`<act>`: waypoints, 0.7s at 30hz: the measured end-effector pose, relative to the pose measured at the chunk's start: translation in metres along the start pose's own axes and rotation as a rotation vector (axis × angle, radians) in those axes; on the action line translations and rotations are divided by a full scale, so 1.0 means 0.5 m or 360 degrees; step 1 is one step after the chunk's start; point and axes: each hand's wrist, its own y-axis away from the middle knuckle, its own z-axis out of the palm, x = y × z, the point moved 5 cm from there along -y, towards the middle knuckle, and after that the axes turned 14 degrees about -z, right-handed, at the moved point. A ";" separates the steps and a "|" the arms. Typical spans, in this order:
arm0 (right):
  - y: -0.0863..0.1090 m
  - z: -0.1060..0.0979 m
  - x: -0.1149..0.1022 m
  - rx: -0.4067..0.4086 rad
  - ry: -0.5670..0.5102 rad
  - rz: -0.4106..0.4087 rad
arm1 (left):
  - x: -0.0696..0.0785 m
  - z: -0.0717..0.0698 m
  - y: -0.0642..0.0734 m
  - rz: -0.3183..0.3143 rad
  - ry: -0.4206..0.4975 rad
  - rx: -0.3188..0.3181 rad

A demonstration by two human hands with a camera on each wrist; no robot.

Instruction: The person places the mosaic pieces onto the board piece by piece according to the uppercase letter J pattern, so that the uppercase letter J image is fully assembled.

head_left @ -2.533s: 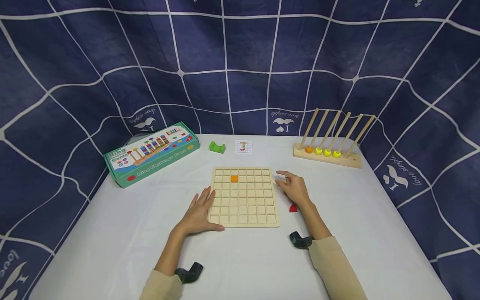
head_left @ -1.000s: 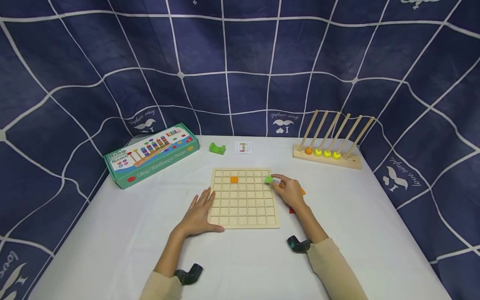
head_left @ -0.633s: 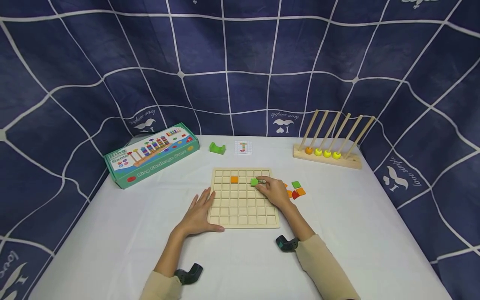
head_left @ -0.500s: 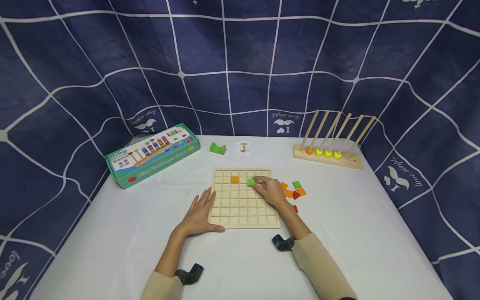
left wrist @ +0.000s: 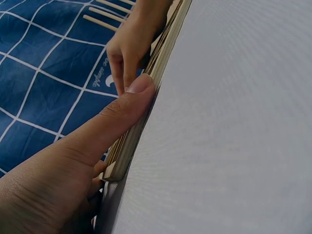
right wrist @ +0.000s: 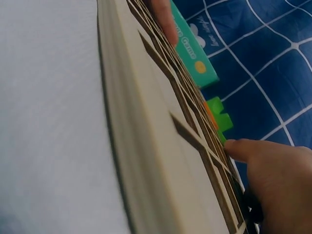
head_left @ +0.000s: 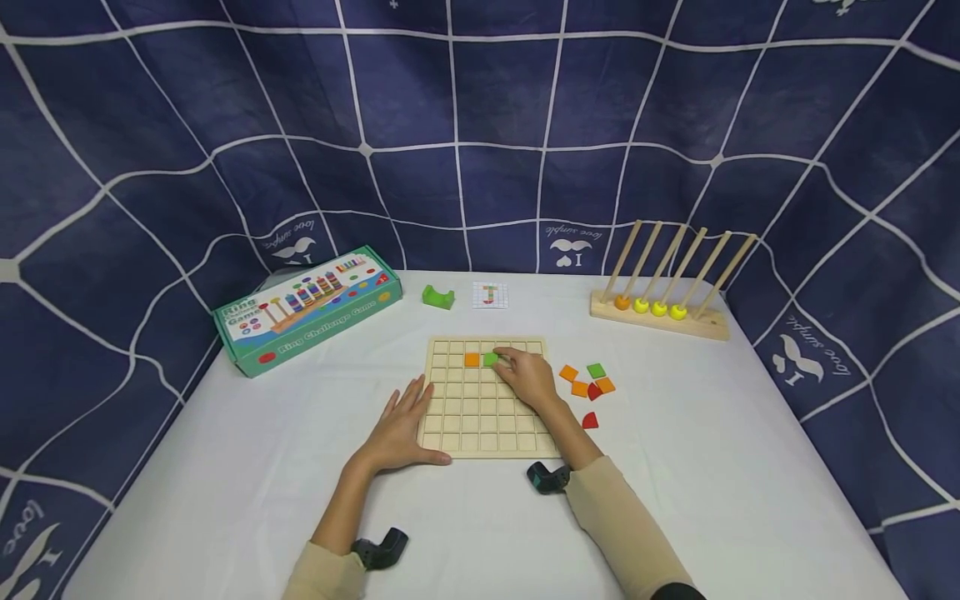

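The left hand [head_left: 401, 429] lies spread against the left edge of the grid board [head_left: 487, 423], apparently to steady it. The right hand [head_left: 531, 379] pinches a green tile [head_left: 489, 360] at the board's far part, beside the orange tile [head_left: 472, 360]. Loose tiles [head_left: 580, 389] lie right of the board, presumably for easy reach.

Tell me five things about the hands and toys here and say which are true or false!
1. The right hand touches a green tile. True.
2. The left hand is on the game box. False: it touches the edge of the wooden board.
3. An orange tile on the board is left of that green tile. True.
4. Both red pieces are on the board. False: they lie on the table.
5. The bead rack has three yellow beads. True.
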 end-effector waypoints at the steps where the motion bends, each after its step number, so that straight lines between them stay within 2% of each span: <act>1: -0.001 0.001 0.000 -0.0011 0.0009 0.0003 | 0.000 0.000 0.000 -0.0002 0.0000 -0.0004; 16: -0.003 -0.002 -0.006 -0.0054 0.0059 -0.0017 | 0.004 -0.006 0.002 0.0009 0.0018 -0.0010; 21: 0.011 -0.012 -0.002 -0.0013 -0.0059 0.0018 | 0.006 -0.006 0.006 0.0014 0.0048 -0.0006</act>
